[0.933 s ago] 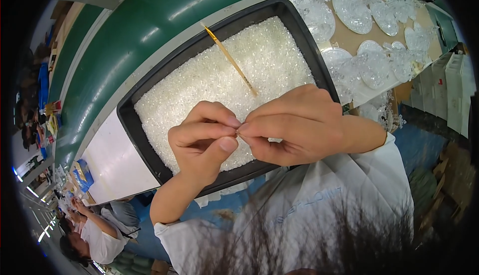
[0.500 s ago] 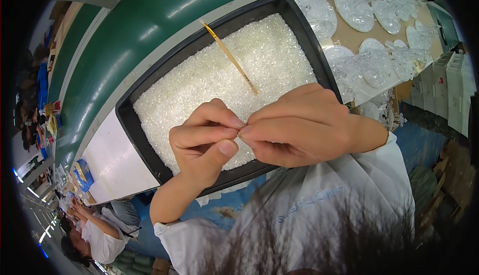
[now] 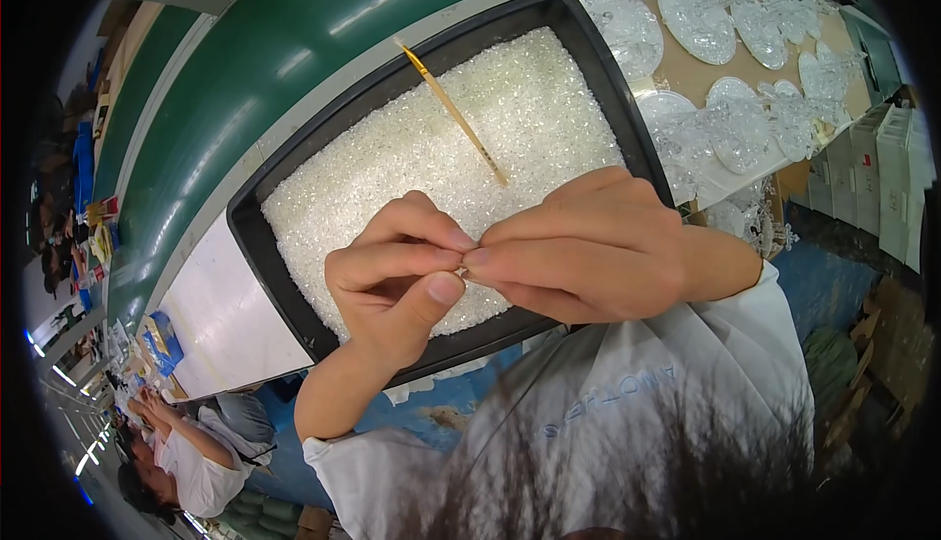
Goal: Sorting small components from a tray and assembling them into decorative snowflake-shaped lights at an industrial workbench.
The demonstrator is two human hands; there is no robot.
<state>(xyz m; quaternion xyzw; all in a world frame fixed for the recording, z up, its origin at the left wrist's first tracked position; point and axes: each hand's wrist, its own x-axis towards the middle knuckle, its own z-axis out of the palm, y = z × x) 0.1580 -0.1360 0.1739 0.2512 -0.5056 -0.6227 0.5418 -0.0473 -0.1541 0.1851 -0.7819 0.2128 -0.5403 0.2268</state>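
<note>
Over the near part of a black tray (image 3: 257, 205), my left hand (image 3: 397, 270) and my right hand (image 3: 588, 251) meet fingertip to fingertip. Both are closed in a pinch. Whatever lies between the fingertips is too small and too covered to name. Beneath them the tray holds a thick layer of clear, glittering granules (image 3: 363, 172). A thin paintbrush (image 3: 453, 109) with a yellow handle lies slantwise beyond my hands, one end on the tray's far rim and the other on the granules.
Clear plastic ornaments with oval plates (image 3: 696, 21) cover a brown board at the far right. A green conveyor belt (image 3: 245, 99) runs behind the tray. White table surface (image 3: 221, 315) shows at left. Another person (image 3: 191, 462) sits at lower left, and pale boxes (image 3: 892, 177) stand at right.
Both hands have shifted very slightly left, still pinched together. The brush and tray stay where they were.
</note>
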